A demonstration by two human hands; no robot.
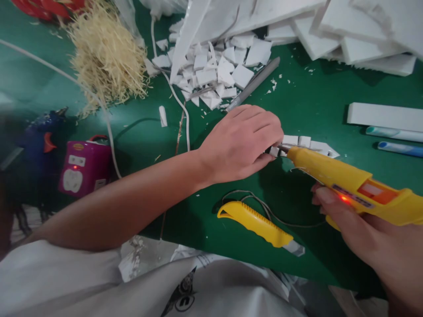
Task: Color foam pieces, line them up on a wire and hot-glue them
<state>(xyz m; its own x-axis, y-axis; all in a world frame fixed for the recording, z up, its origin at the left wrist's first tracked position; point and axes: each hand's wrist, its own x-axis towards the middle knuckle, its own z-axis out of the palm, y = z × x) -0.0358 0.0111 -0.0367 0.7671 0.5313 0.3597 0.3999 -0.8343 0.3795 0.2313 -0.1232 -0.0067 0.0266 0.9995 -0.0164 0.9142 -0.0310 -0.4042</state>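
Note:
My right hand (360, 233) is wrapped round a yellow hot glue gun (350, 180) with a lit red light on its side. The gun's metal nozzle points left and reaches the fingertips of my left hand (244, 141). My left fingers are bent together over a small white foam piece (274, 151), mostly hidden beneath them. Just behind the nozzle lies a row of white foam pieces (307, 143) with a pointed right end. Whether the nozzle touches the foam I cannot tell. Nearer to me rests a yellow utility knife (254, 222), its blade out.
Foam scraps (218, 72) and foam sheets (370, 35) are piled at the back beside a grey rod (256, 81). Left are straw-like shreds (105, 57), a magenta power socket (86, 165), a white cable (109, 119) and a blue glue gun (41, 141). Two markers (399, 147) lie right.

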